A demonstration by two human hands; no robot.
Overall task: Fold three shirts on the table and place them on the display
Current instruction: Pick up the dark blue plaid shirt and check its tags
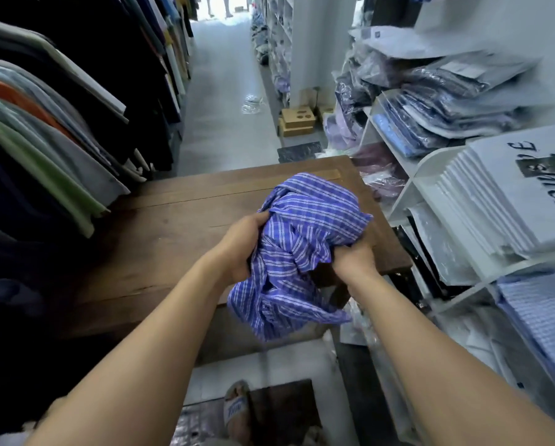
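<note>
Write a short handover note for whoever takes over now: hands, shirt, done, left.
Left hand and right hand both grip the bunched blue striped shirt, one on each side.
It is held over the near right part of the wooden table; no other loose shirt shows.
Done: this one is not folded; the other two, cannot tell.
Left: spread it, fold it, place it on the white shelves at right.

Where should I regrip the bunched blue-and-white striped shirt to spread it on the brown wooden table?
Left hand and right hand grip the blue-and-white striped shirt as a wad; collar indiscernible. Probably pinch the loose edge hanging below them, from the near side: only that part hangs free.
</note>
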